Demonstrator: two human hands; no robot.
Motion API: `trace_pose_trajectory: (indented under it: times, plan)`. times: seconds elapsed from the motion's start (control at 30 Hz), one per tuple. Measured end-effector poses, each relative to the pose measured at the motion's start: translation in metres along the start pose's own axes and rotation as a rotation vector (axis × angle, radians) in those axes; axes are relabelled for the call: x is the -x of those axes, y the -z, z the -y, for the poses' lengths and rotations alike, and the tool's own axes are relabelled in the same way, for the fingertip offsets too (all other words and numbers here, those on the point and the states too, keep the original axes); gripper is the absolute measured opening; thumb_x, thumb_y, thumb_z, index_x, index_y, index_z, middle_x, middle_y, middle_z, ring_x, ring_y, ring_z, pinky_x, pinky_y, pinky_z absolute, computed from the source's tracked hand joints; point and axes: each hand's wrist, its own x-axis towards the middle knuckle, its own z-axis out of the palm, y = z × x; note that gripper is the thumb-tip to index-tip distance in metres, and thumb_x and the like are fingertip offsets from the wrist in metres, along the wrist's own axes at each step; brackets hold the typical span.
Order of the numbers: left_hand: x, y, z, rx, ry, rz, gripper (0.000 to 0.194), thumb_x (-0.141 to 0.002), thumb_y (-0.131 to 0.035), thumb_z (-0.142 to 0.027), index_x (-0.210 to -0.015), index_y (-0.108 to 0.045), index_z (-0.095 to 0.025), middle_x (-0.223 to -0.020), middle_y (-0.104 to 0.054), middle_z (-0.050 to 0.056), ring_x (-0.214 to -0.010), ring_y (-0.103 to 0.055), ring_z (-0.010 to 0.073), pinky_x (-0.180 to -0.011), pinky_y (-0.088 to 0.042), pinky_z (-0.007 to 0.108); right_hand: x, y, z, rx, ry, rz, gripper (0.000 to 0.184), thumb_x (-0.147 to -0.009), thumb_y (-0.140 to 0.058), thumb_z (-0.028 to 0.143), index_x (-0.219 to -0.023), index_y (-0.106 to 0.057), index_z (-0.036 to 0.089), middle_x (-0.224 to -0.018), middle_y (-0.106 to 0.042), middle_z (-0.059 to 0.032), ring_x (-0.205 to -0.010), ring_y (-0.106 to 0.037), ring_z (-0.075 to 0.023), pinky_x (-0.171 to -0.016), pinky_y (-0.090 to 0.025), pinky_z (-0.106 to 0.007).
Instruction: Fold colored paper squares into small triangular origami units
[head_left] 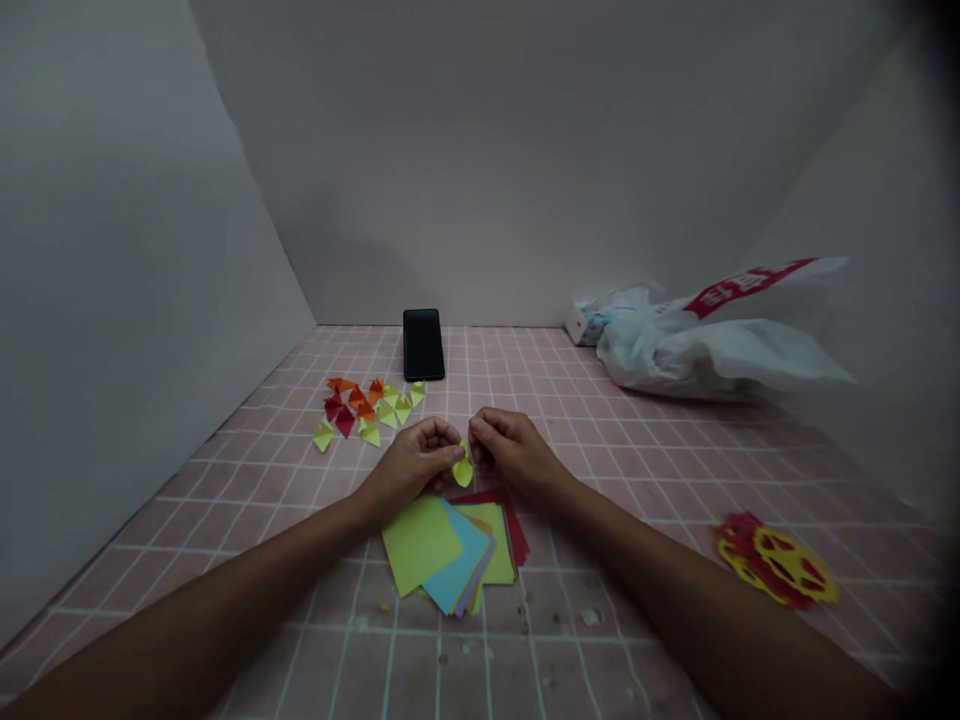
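Note:
My left hand [417,455] pinches a small yellow folded paper piece [464,470] between thumb and fingers, just above the table. Close beside it, my right hand [510,447] is closed, with thumb and forefinger pressed together; whether it grips the paper's edge or something else is hidden. Below both hands lies a fanned stack of square coloured paper, with a yellow-green sheet [422,545] and a blue sheet [463,555] on the left and red sheets [516,525] at the right. Several small folded paper pieces [365,405] in red, orange and yellow lie beyond my left hand.
A black phone [424,345] lies near the back wall. At the back right rest a white plastic bag [697,355] and a small box [587,323]. Red and yellow cut-out shapes [776,562] lie to the right of my forearm. Walls enclose the pink tiled-pattern tabletop [622,450].

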Motion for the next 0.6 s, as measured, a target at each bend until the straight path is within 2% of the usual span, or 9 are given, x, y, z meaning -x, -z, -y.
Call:
trace_pose_trajectory:
  times: [0.2, 0.43, 0.6]
  plan:
    - [0.0003, 0.0009, -0.0016, 0.024, -0.050, -0.056, 0.022, -0.076, -0.068, -0.031, -0.084, -0.051, -0.018, -0.059, -0.053, -0.007, -0.044, -0.048, 0.0056, -0.043, -0.039, 0.017, 0.0006, -0.0029, -0.0023, -0.127, -0.054, 0.054, 0.019, -0.081, -0.060, 0.035, -0.075, -0.054, 0.018, -0.060, -0.051, 0.0043, -0.050, -0.044, -0.0083, -0.047, -0.032, -0.021]
    - [0.0001, 0.0011, -0.0010, 0.042, -0.066, -0.039, 0.020, -0.080, -0.065, -0.032, -0.085, -0.053, -0.017, -0.058, -0.055, -0.005, -0.049, -0.051, 0.0070, -0.050, -0.043, 0.018, -0.0004, -0.0040, -0.0059, -0.267, -0.106, 0.058, 0.021, -0.079, -0.063, 0.036, -0.075, -0.054, 0.017, -0.061, -0.052, 0.0042, -0.050, -0.046, -0.0077, -0.048, -0.036, -0.021]
    - [-0.0007, 0.0014, -0.0009, 0.040, -0.059, -0.048, 0.022, -0.078, -0.067, -0.033, -0.085, -0.054, -0.017, -0.058, -0.056, -0.005, -0.049, -0.052, 0.0073, -0.051, -0.044, 0.019, -0.0001, -0.0045, -0.0066, -0.267, -0.120, 0.056, 0.022, -0.078, -0.064, 0.037, -0.076, -0.054, 0.018, -0.061, -0.054, 0.0040, -0.049, -0.048, -0.0080, -0.048, -0.038, -0.021]
